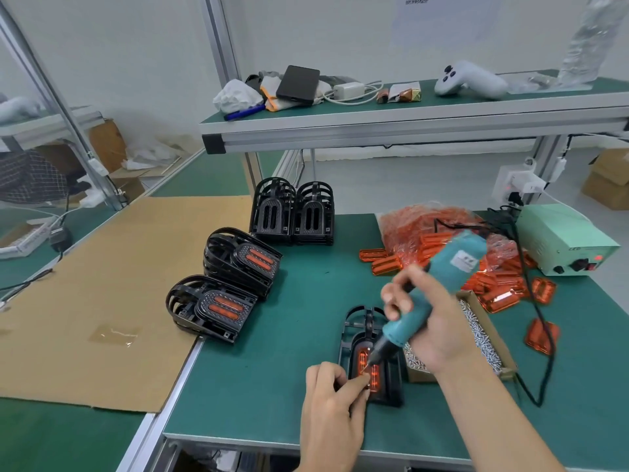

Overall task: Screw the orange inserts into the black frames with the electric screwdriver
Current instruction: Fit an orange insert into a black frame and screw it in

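A black frame [391, 379] lies on the green mat near the front edge with an orange insert [367, 367] set in it. My right hand [432, 321] grips the teal electric screwdriver [439, 284], tilted, with its bit tip down on the insert. My left hand [332, 400] pinches the frame's left edge beside the bit. Two stacks of frames with orange inserts fitted [238, 264] lie to the left. Two stacks of bare black frames [292, 212] stand further back.
A bag and loose pile of orange inserts [442, 240] lies at the right. A cardboard box of screws [483, 338] sits behind my right hand. A pale green power supply [565, 240] stands far right, its black cable [541, 335] trailing across the mat. Cardboard sheet [102, 284] covers the left.
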A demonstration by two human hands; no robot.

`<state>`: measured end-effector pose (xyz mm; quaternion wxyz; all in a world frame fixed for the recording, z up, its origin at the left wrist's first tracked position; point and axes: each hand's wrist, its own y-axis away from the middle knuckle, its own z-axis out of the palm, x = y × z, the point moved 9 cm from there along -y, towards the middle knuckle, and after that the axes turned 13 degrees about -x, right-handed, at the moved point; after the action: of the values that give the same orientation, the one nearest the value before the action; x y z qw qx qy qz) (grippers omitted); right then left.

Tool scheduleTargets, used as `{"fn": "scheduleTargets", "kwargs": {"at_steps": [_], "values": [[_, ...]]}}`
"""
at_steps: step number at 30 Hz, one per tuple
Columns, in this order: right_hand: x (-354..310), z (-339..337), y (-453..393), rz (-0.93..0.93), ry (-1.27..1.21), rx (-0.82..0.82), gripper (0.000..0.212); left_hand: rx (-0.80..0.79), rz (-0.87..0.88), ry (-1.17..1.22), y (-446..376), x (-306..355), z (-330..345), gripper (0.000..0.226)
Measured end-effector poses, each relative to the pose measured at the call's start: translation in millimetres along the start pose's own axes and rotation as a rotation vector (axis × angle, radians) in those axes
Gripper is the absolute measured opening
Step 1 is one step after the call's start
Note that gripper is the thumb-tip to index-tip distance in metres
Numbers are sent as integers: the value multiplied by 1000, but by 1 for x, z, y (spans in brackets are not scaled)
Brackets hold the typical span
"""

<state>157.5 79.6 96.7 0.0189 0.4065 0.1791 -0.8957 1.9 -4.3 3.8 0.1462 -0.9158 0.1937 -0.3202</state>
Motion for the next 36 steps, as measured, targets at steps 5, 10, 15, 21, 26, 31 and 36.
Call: {"fn": "scheduleTargets", "kwargs": {"at_steps": [5,10,15,21,26,31,36], "values": [[12,-75,31,-44,-489,292,24,29,94,-79,2,5,3,19],[29,-118,53,-42,-568,367,29,49,80,-11,4,4,3,17],[36,-125,57,-48,-602,381,33,-25,8,-67,0,12,6,53],[37,-124,59,-34,-594,403,31,-197,-234,-288,-16,21,22,76],[37,-125,61,-37,-594,419,34,-130,-317,-154,-15,13,9,56],[39,-128,60,-36,-581,418,31,-53,-507,389,-5,-19,-20,39],[39,-127,60,-34,-552,416,34,49,-754,867,8,-60,-31,13]]}}
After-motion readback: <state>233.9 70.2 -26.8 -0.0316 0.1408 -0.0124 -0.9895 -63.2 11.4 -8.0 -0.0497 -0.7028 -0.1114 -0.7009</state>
